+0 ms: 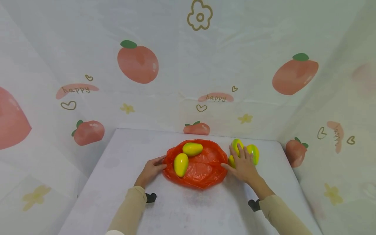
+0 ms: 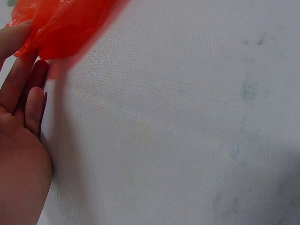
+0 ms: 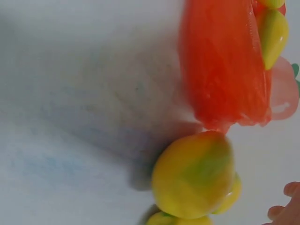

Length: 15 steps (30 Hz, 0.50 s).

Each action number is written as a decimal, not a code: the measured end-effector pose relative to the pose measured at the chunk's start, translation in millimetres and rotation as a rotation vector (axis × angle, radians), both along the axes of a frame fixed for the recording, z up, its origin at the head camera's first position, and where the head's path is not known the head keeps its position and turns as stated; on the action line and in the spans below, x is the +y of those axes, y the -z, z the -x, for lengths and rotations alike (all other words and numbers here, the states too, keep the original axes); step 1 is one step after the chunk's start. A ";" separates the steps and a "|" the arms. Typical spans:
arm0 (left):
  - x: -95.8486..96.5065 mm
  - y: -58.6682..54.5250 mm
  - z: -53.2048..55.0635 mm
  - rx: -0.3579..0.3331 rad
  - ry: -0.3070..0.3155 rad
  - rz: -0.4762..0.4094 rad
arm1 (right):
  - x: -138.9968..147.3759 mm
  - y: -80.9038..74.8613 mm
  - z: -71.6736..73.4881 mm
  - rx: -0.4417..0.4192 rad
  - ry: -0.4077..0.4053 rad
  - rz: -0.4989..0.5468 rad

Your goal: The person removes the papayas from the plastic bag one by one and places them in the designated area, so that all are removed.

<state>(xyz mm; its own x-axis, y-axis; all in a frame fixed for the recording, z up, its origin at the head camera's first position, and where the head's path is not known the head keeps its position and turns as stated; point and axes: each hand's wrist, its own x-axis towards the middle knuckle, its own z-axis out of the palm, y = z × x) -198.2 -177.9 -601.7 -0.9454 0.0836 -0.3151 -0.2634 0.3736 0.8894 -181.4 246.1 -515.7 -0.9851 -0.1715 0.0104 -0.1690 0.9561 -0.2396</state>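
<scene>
A red plastic bag (image 1: pixel 202 173) lies spread on the table with its mouth facing up. Inside its left half rest two yellow-green mangoes, one (image 1: pixel 192 149) at the back and one (image 1: pixel 180 164) nearer the front. My left hand (image 1: pixel 151 169) pinches the bag's left rim, thumb above and fingers beneath in the left wrist view. Over a group of mangoes right of the bag, my right hand (image 1: pixel 243 165) hovers with fingers spread, partly hiding them: one mango (image 1: pixel 237 145), another (image 1: pixel 254 154) and a third (image 1: pixel 231 161). In the right wrist view, a large mango (image 3: pixel 194 176) sits beside the bag.
The white table (image 1: pixel 188 212) extends in front of the bag. A white cloth (image 1: pixel 176 107) printed with peaches, hearts and flowers walls in the back and both sides. Dark straps (image 1: pixel 254 205) show at the wrists.
</scene>
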 end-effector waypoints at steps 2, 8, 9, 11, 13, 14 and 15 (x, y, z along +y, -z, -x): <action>-0.7 -0.4 -0.6 -0.005 0.003 0.004 | -3.9 -2.6 1.7 0.005 -0.011 -0.014; -1.5 -2.8 -1.4 -0.013 -0.005 -0.002 | -19.3 -16.6 6.2 -0.012 -0.039 -0.002; -1.5 -2.8 -1.1 -0.009 -0.004 -0.002 | -22.3 -19.1 7.1 -0.012 -0.047 0.001; -1.5 -2.2 -0.4 -0.004 -0.002 -0.003 | -27.8 -23.3 9.2 -0.009 -0.067 -0.004; -1.7 -1.5 0.4 -0.002 0.000 -0.007 | -32.9 -26.8 11.1 -0.021 -0.076 -0.011; -1.9 -1.0 0.6 -0.001 0.002 -0.008 | -35.6 -28.3 12.0 -0.031 -0.078 -0.013; -2.1 -0.3 1.0 -0.002 0.003 -0.010 | -38.3 -29.9 12.9 -0.039 -0.080 -0.015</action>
